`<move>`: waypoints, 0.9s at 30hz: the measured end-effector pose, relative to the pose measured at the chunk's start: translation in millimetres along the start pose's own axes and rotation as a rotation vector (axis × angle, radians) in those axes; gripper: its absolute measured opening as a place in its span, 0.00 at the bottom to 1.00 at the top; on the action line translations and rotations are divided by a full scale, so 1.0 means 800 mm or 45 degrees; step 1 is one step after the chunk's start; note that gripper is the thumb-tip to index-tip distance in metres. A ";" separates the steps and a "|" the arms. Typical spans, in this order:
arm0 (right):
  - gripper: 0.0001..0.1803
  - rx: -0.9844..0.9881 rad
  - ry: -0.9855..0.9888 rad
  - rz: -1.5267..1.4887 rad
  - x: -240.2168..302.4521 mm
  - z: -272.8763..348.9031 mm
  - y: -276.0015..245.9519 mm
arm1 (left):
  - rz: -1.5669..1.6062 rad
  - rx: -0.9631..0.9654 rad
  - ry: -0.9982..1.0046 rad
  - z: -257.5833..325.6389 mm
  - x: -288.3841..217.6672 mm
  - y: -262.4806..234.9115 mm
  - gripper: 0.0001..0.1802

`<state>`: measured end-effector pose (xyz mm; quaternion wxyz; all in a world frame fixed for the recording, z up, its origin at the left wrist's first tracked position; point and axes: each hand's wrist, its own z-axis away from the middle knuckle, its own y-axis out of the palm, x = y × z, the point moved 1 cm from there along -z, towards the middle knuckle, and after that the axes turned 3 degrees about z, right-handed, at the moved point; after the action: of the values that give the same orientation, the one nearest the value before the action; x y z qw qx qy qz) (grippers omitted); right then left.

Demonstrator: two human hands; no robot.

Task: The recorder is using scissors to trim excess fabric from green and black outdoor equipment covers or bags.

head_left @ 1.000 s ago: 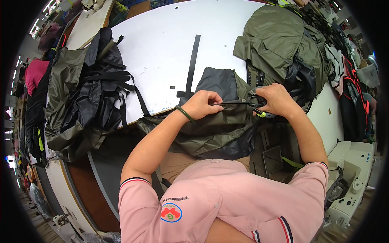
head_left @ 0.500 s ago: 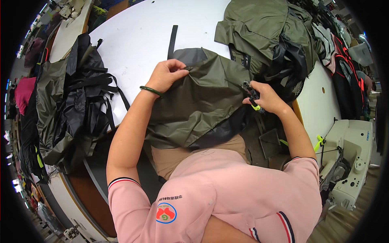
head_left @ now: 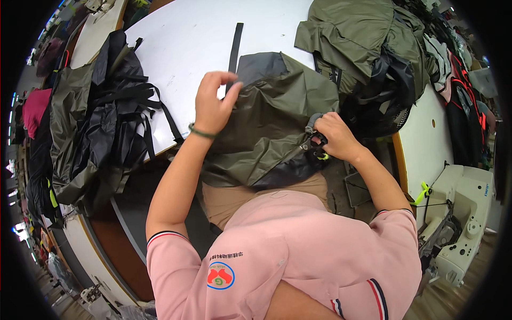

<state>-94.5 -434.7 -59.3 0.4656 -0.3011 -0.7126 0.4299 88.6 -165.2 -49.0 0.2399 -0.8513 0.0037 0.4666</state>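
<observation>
A dark olive-green fabric piece (head_left: 277,109) with a grey-black panel lies over the table edge and my lap. A black strap (head_left: 234,50) sticks out from its far side. My left hand (head_left: 215,104) hovers at the fabric's left edge, thumb and fingers apart, holding nothing. Closed over the right side of the fabric, my right hand (head_left: 336,136) grips a small black and grey tool (head_left: 316,140) with a yellow-green tie on it. The fingers cover much of the tool, so its kind is unclear.
The fabric rests partly on a white table (head_left: 186,58). Black and olive fabric pieces with straps (head_left: 112,117) hang over its left side. Another olive and black pile (head_left: 368,48) lies at the far right. A white sewing machine (head_left: 466,224) stands at the right.
My left hand has let go of the fabric and its fingers have spread. My right hand, with the tool, has moved left over the fabric and turned.
</observation>
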 end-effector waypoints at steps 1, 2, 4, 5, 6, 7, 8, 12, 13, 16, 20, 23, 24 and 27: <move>0.16 0.005 0.001 -0.008 -0.006 0.001 0.007 | -0.044 -0.040 0.232 0.015 -0.012 -0.009 0.09; 0.16 0.003 0.038 0.030 -0.012 0.000 0.016 | -0.052 0.164 0.240 0.036 -0.021 -0.026 0.11; 0.16 -0.003 0.121 0.043 -0.019 -0.004 0.027 | -0.143 0.582 0.275 0.078 -0.034 -0.057 0.15; 0.15 0.010 0.152 0.034 -0.022 -0.004 0.029 | -0.226 0.795 0.308 0.097 -0.040 -0.068 0.18; 0.14 0.004 0.175 0.047 -0.025 -0.004 0.030 | -0.376 0.946 0.302 0.118 -0.040 -0.076 0.27; 0.13 -0.003 0.199 0.064 -0.027 -0.002 0.030 | -0.458 1.030 0.270 0.138 -0.035 -0.081 0.34; 0.11 -0.014 0.195 0.051 -0.024 -0.004 0.025 | -0.601 1.069 0.275 0.153 -0.033 -0.085 0.36; 0.11 -0.081 0.112 -0.030 -0.025 -0.007 0.033 | -0.737 1.049 0.230 0.186 -0.010 -0.085 0.38; 0.12 -0.062 0.105 -0.070 -0.027 -0.009 0.037 | -0.694 1.078 0.173 0.186 0.000 -0.087 0.33; 0.12 -0.159 0.113 -0.132 -0.027 -0.030 0.010 | -0.512 1.002 0.102 0.154 -0.007 -0.108 0.23; 0.13 -0.312 0.395 0.032 -0.049 -0.050 -0.087 | -0.365 0.406 0.206 0.035 -0.089 -0.182 0.23; 0.16 -0.537 0.673 0.045 -0.118 -0.046 -0.127 | -0.378 -0.157 0.220 -0.030 -0.111 -0.291 0.25; 0.18 -0.554 0.648 0.297 -0.127 -0.050 -0.138 | -0.568 -0.288 0.341 -0.044 -0.117 -0.341 0.26; 0.21 -0.537 0.763 0.351 -0.153 -0.069 -0.152 | -0.742 -0.672 0.536 -0.062 -0.123 -0.492 0.24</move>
<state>0.3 -572.1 10.5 0.5189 -0.5953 -0.5706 0.2254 162.8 141.4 210.8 0.1299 -0.9253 -0.3069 0.1809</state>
